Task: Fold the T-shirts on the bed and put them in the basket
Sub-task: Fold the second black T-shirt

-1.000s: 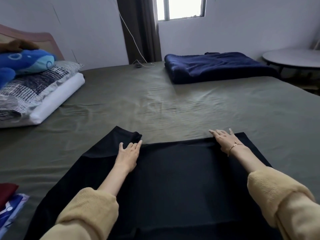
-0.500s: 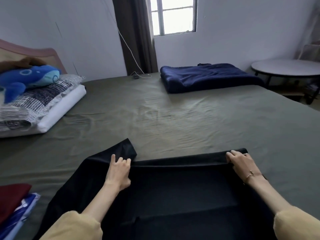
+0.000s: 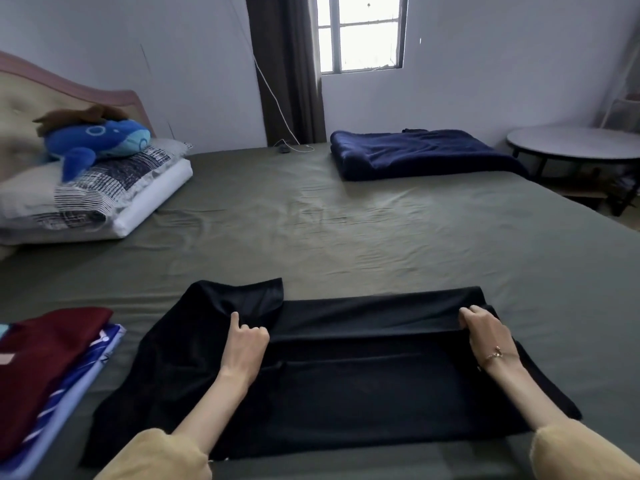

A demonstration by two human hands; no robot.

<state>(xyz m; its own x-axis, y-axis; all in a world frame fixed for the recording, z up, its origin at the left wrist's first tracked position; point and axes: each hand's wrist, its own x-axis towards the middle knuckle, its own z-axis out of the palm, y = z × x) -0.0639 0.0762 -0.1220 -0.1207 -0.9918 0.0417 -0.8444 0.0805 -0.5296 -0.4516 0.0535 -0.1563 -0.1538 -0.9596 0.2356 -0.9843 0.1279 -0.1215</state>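
Olive bed; black T-shirt half-folded; left hand, right hand grip far fold; fingertips hidden.

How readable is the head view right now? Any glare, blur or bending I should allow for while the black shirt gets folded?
Head view: the window is blown out white, the room dim; the black T-shirt reads nearly flat, its folds faint; wide-angle bending curves the headboard and the bed edges; left hand and right hand look sharp, the plush whale slightly soft.
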